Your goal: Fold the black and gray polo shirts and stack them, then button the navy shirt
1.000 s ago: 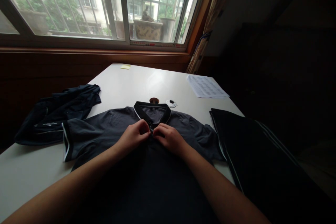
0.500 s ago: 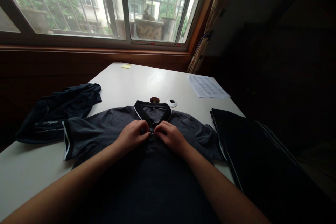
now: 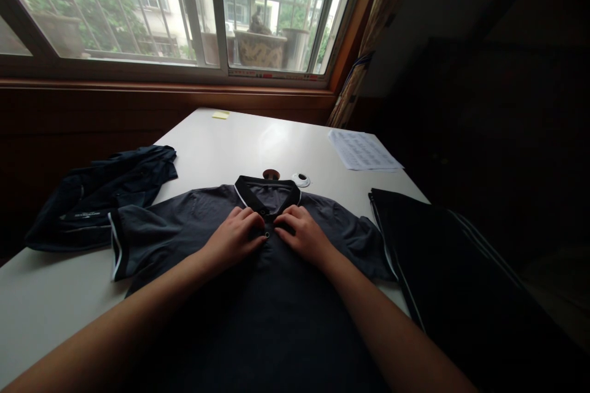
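A dark grey polo shirt (image 3: 258, 307) lies front up with its black, white-edged collar (image 3: 249, 195) toward the window. My left hand (image 3: 234, 234) is at the left side of the neck placket, fingers curled on the cloth below the collar and thumb beside a small round button (image 3: 267, 235). Opposite it, my right hand (image 3: 302, 234) grips the placket's right side with bent fingers and thumb. The fingertips of both hands are close together but apart. Cloth between the fingers is partly hidden in shadow.
Dark folded clothing (image 3: 101, 196) lies left of the shirt, and black trousers with pale stripes (image 3: 452, 270) on the right. The white table (image 3: 249, 141) bears a yellow sticky note (image 3: 220, 115), printed sheets (image 3: 364, 150), a round cable hole (image 3: 271, 174) and its white cover (image 3: 301, 180).
Both hands have shifted slightly up toward the collar. Their thumbs and fingers have spread a little, and the placket button now shows more clearly between them. The shirt stays in place.
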Demonstrator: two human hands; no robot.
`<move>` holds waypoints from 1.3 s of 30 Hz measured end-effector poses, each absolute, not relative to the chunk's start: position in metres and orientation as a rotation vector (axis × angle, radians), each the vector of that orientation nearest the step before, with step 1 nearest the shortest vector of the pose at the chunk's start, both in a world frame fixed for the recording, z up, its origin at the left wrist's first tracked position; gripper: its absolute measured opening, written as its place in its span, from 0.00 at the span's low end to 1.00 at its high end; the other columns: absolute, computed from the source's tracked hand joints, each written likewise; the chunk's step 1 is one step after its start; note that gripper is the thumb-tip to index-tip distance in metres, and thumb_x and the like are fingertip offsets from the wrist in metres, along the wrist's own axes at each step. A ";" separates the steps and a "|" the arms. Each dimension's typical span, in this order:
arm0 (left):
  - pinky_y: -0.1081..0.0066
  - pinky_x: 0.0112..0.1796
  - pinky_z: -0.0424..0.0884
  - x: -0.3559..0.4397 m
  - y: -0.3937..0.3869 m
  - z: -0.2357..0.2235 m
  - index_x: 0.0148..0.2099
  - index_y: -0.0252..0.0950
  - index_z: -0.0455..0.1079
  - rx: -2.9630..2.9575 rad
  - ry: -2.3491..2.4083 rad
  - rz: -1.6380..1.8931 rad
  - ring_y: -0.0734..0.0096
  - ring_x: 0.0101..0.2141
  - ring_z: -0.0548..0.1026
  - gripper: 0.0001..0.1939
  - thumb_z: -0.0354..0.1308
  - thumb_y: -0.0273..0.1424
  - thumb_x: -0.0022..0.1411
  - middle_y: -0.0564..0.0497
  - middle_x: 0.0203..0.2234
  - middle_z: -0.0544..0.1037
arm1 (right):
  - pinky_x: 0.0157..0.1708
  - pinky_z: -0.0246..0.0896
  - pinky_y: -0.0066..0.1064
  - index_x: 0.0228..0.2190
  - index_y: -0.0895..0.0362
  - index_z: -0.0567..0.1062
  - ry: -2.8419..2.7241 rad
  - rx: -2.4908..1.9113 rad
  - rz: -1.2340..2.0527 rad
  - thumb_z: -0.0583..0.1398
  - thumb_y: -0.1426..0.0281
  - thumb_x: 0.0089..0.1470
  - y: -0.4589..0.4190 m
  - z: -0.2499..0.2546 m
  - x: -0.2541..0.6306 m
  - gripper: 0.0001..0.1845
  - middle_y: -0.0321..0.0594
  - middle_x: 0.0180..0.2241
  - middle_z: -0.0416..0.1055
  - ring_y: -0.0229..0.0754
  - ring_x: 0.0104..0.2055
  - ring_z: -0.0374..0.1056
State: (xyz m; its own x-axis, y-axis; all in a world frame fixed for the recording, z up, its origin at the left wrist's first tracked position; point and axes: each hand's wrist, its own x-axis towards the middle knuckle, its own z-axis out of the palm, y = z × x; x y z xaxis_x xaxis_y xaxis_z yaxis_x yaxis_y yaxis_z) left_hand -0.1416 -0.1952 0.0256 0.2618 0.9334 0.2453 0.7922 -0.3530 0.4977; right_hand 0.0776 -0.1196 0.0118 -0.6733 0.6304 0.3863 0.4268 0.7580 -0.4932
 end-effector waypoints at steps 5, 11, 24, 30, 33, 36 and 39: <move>0.59 0.46 0.66 -0.142 -0.195 0.024 0.43 0.40 0.71 2.252 1.637 0.720 0.56 0.43 0.68 0.08 0.61 0.35 0.63 0.48 0.40 0.74 | 0.49 0.65 0.44 0.41 0.53 0.77 -2.396 -0.884 0.459 0.64 0.72 0.57 -0.117 0.010 0.080 0.08 0.42 0.40 0.70 0.47 0.45 0.65; 0.59 0.46 0.67 -0.144 -0.194 0.023 0.43 0.40 0.71 2.258 1.720 0.755 0.57 0.43 0.68 0.06 0.59 0.33 0.65 0.47 0.40 0.74 | 0.47 0.70 0.41 0.47 0.52 0.72 -2.292 -0.823 0.527 0.61 0.75 0.58 -0.124 0.013 0.080 0.15 0.45 0.54 0.63 0.41 0.41 0.69; 0.57 0.46 0.67 -0.142 -0.195 0.021 0.46 0.42 0.70 2.296 1.600 0.727 0.54 0.45 0.67 0.14 0.64 0.43 0.62 0.47 0.43 0.74 | 0.56 0.64 0.51 0.48 0.50 0.74 -2.447 -0.764 0.394 0.61 0.74 0.58 -0.123 0.011 0.078 0.16 0.46 0.58 0.65 0.52 0.55 0.64; 0.57 0.47 0.67 -0.144 -0.194 0.020 0.49 0.41 0.69 2.244 1.611 0.746 0.55 0.45 0.67 0.13 0.62 0.37 0.64 0.47 0.44 0.74 | 0.56 0.63 0.53 0.51 0.53 0.74 -2.453 -0.838 0.361 0.60 0.73 0.59 -0.123 0.011 0.077 0.18 0.47 0.58 0.66 0.54 0.54 0.64; 0.58 0.46 0.67 -0.144 -0.193 0.019 0.49 0.40 0.69 2.256 1.620 0.764 0.55 0.44 0.67 0.11 0.60 0.35 0.65 0.47 0.43 0.74 | 0.56 0.64 0.53 0.52 0.53 0.74 -2.440 -0.847 0.365 0.60 0.73 0.59 -0.122 0.011 0.077 0.19 0.48 0.57 0.66 0.54 0.54 0.64; 0.58 0.47 0.67 -0.144 -0.193 0.019 0.49 0.41 0.69 2.277 1.649 0.772 0.56 0.44 0.67 0.10 0.58 0.34 0.66 0.47 0.43 0.74 | 0.55 0.64 0.53 0.52 0.53 0.74 -2.423 -0.841 0.365 0.60 0.73 0.59 -0.122 0.011 0.077 0.19 0.48 0.56 0.67 0.54 0.54 0.65; 0.56 0.48 0.67 -0.145 -0.193 0.018 0.51 0.40 0.70 2.311 1.682 0.760 0.55 0.45 0.67 0.11 0.56 0.33 0.67 0.46 0.44 0.74 | 0.55 0.65 0.50 0.48 0.54 0.77 -2.380 -0.829 0.377 0.59 0.74 0.60 -0.121 0.011 0.078 0.16 0.48 0.53 0.69 0.52 0.53 0.66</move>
